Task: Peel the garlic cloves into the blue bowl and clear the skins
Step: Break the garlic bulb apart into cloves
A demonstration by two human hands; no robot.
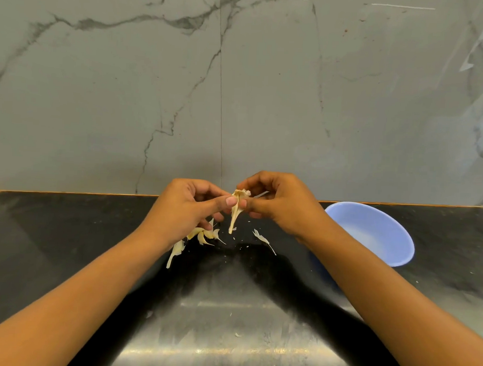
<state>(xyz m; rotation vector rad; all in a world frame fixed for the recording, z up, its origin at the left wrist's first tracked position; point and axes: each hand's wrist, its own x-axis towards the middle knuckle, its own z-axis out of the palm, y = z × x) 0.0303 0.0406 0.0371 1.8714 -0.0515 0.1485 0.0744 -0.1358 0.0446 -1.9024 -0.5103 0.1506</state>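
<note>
Your left hand (184,208) and right hand (278,206) meet above the counter, fingers curled, and each pinches the same garlic piece (236,210) between thumb and fingertips. Your left thumb lies across its upper part from the left, and your right fingertips close on it from the right.

The garlic piece hangs nearly upright. Its long axis runs top to bottom, with the broad, ragged end uppermost between your fingertips and the narrow tapered tip pointing down toward the counter, leaning slightly to your left.

Directly beneath your left hand, a small cluster of cloves (203,235) lies on the black counter (69,231), partly hidden by your fingers. A long papery skin (176,251) lies just beside your left wrist, and another strip of skin (263,239) lies below your right hand, with fine flakes scattered between them.

The blue bowl (375,234) stands on the counter to your right, its near left side covered by your right forearm. A grey veined wall (128,96) rises behind the counter.
</note>
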